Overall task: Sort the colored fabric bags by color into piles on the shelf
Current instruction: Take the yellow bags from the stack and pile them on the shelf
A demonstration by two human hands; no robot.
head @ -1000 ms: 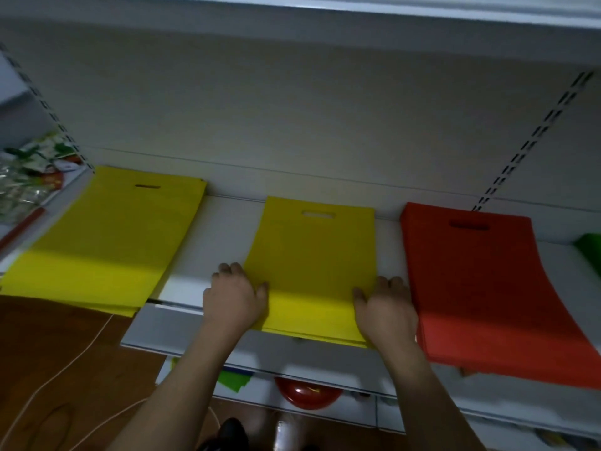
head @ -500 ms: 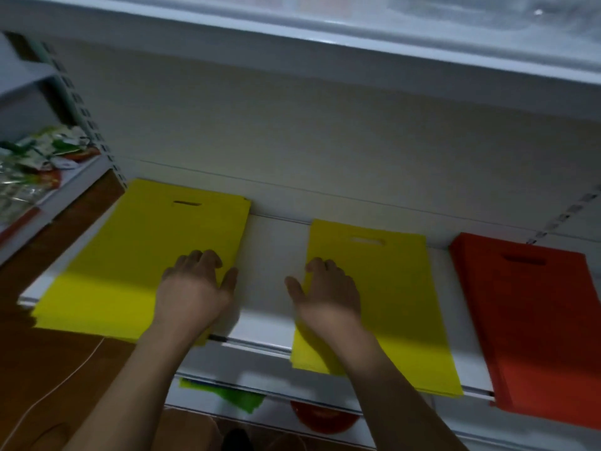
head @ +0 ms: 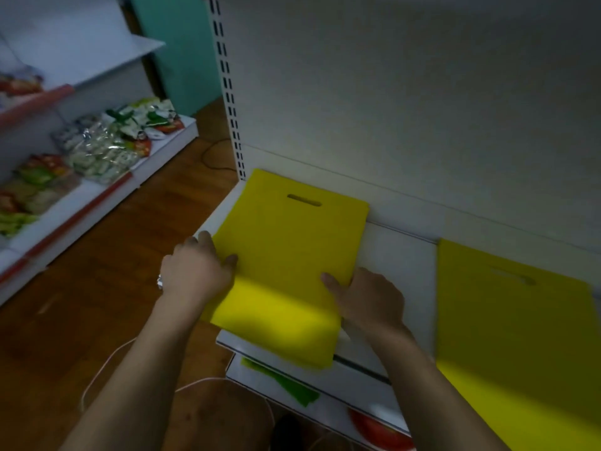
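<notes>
A pile of yellow fabric bags [head: 292, 249] with a cut-out handle lies at the left end of the white shelf [head: 396, 255], its front end hanging over the shelf edge. My left hand [head: 195, 271] grips the pile's left edge, thumb on top. My right hand [head: 370, 301] holds the right edge, thumb on the top bag. A second yellow pile [head: 507, 320] lies to the right, apart from the first.
A green bag [head: 286, 382] and a red round thing [head: 380, 431] lie on the lower shelf. A side rack with snack packets [head: 107, 148] stands at left across the wooden floor [head: 97, 304]. A white cable [head: 107, 366] trails on the floor.
The view swung left; the red pile left the frame. Both hands moved from the middle yellow pile to the two side edges of the left yellow pile.
</notes>
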